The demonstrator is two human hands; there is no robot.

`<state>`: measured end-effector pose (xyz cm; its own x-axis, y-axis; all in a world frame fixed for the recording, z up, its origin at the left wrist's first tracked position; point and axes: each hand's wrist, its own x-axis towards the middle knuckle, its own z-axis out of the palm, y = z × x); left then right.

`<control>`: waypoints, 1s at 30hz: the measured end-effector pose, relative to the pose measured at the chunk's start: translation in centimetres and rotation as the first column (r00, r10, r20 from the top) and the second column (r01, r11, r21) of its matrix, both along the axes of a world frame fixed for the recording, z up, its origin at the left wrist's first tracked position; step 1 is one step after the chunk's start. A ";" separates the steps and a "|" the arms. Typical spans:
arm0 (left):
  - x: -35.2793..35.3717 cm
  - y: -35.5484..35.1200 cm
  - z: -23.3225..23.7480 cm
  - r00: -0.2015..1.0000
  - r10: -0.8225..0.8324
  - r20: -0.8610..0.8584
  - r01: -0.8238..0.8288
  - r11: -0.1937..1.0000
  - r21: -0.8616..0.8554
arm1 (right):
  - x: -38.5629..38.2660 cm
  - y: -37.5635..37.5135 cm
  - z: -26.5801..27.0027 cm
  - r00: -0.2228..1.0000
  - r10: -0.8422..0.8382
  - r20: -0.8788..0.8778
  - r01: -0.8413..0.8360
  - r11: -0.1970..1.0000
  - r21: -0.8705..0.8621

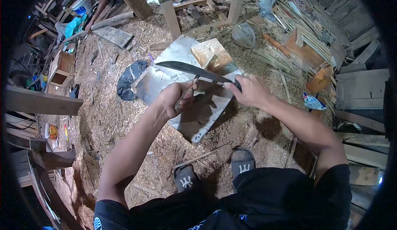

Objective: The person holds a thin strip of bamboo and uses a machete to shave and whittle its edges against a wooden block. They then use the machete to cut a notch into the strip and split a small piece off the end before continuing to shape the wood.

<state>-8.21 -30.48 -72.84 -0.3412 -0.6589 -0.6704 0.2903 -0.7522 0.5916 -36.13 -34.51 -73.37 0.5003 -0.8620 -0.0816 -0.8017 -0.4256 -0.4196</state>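
Observation:
My right hand (251, 90) is wrapped round the black handle of a machete (186, 67), its long dark blade pointing left and slightly up. My left hand (175, 97) is closed on a thin stick (196, 79), whose upper end meets the blade's lower edge in this view. Most of the stick is hidden by the fingers. Below both hands lies a pale flat board (165, 73), with their shadows across it. On its far side rests a light wooden block (217, 50), just beyond the blade.
Wood shavings (111, 126) cover the floor. A black plastic bag (128, 81) lies left of the board, and a wooden frame (167, 15) stands behind it. Wood strips (306, 35) are heaped at right. At upper left, another person's arm (99, 9) reaches down beside a white bucket (82, 3).

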 end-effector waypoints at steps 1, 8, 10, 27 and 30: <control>-0.1 0.2 -0.1 1.000 0.002 -0.028 -0.001 1.000 0.010 | -0.2 -0.4 -0.3 0.999 -0.052 -0.001 0.052 0.998 0.038; 0.3 0.0 -0.1 0.981 0.023 -0.193 -0.013 0.998 0.056 | -0.1 -0.4 0.0 1.000 -0.017 -0.007 0.018 0.997 0.071; -0.1 0.1 -0.2 0.992 0.013 -0.122 -0.012 1.000 0.005 | -0.2 -0.9 -0.9 0.997 -0.081 0.007 0.080 0.995 0.066; 0.2 0.0 0.0 0.977 0.041 -0.211 -0.039 0.999 0.015 | -1.0 -1.6 -0.2 0.988 -0.146 -0.054 0.149 0.986 0.072; 0.6 0.2 0.0 0.970 0.070 -0.233 -0.061 0.997 0.043 | -1.1 -1.1 -0.1 0.992 -0.123 0.017 0.121 0.989 0.088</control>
